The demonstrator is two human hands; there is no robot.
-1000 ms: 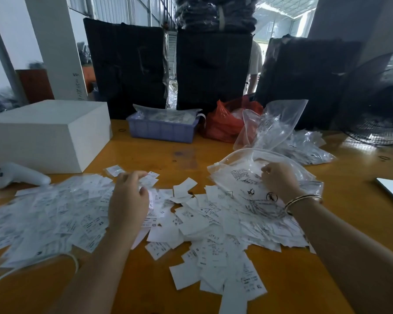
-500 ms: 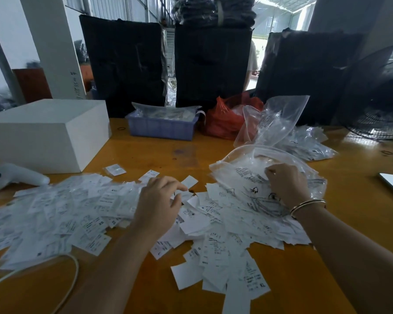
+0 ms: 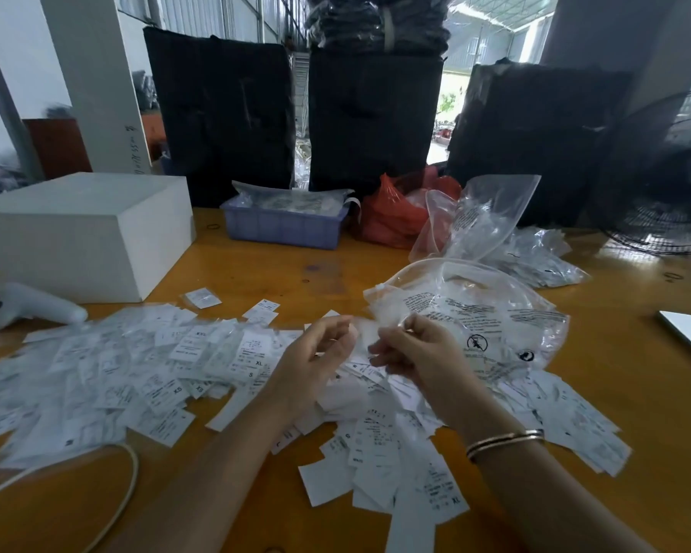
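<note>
Several small white printed size labels [image 3: 136, 373] lie in a wide heap on the orange wooden table [image 3: 256, 273], and more labels [image 3: 376, 441] are spread under my arms. A large clear zip bag [image 3: 495, 313] with black print lies on the heap's right side. Both hands are raised over the middle of the heap, fingertips close together. A blurred white piece [image 3: 363, 333], apparently a label, sits between them. My left hand [image 3: 312, 365] pinches its left side with curled fingers. Its right side is pinched by my right hand [image 3: 415, 353], just off the bag's near-left edge.
A white box [image 3: 76, 233] and a white handheld controller [image 3: 29, 309] sit at the left, with a white cable [image 3: 128, 472] looping near the front. At the back stand a blue tray [image 3: 280, 229], a red bag [image 3: 395, 217], clear bags [image 3: 535, 257] and a fan [image 3: 675, 193].
My left hand moved right across the labels and lifted up. My right hand came off the clear bag and moved left to meet it over the heap.
</note>
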